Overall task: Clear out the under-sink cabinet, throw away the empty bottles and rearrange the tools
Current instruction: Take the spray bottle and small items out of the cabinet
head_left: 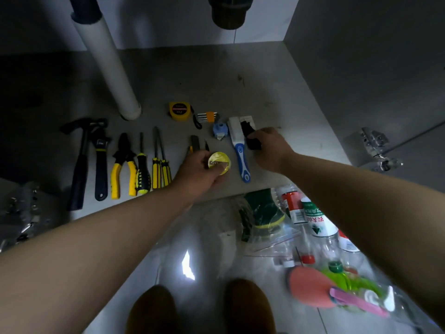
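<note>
Tools lie in a row on the cabinet floor [216,75]: a hammer [79,165], a wrench [100,165], yellow pliers [124,165], three screwdrivers [154,165], a yellow tape measure [179,111], hex keys [207,116], a blue-and-white brush [239,148]. My left hand [199,172] grips a round yellow tin [219,163] just above the floor. My right hand [271,148] is closed on a black object [250,137] beside the brush. Empty plastic bottles [315,220] lie on the tiled floor outside, lower right.
A white drain pipe [108,68] stands at the back left of the cabinet; a dark trap [227,13] hangs overhead. Door hinges [372,147] stick out on the right and left [21,213]. Green gloves [262,213], plastic bags and an orange sponge [310,285] lie by my feet [199,307].
</note>
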`<state>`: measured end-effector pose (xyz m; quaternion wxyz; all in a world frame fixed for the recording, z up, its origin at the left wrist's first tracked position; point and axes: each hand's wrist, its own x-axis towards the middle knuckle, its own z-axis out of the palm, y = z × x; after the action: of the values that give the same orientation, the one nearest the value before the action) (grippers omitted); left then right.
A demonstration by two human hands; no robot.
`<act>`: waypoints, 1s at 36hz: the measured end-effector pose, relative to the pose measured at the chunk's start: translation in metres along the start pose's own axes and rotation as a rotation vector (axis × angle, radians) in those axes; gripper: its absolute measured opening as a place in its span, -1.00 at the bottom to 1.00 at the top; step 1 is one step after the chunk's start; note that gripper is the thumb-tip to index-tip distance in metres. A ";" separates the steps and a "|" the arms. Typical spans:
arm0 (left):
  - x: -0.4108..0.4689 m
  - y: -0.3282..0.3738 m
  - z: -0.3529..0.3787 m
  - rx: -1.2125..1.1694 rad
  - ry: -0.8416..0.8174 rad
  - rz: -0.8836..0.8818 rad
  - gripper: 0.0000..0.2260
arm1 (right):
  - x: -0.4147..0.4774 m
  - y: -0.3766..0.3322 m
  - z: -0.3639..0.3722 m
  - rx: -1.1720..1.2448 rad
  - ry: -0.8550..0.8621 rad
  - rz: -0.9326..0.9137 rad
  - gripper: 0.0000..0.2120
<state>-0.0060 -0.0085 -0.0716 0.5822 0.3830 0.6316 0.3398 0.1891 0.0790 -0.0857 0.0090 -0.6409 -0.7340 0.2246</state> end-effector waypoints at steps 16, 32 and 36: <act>-0.036 0.038 -0.015 0.405 -0.255 0.097 -0.91 | -0.056 0.017 -0.021 0.040 -0.004 0.171 -0.86; -0.177 0.116 0.138 0.565 -0.624 0.237 -0.88 | -0.356 0.100 -0.070 1.172 0.075 0.400 -0.87; -0.194 0.101 0.169 0.591 -0.708 0.198 -0.91 | -0.410 0.121 -0.028 1.308 -0.035 0.567 -0.88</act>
<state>0.1771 -0.1339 0.0931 0.5926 0.6829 0.4244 0.0480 0.3837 -0.2902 0.0113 0.3210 -0.6667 -0.2537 0.6230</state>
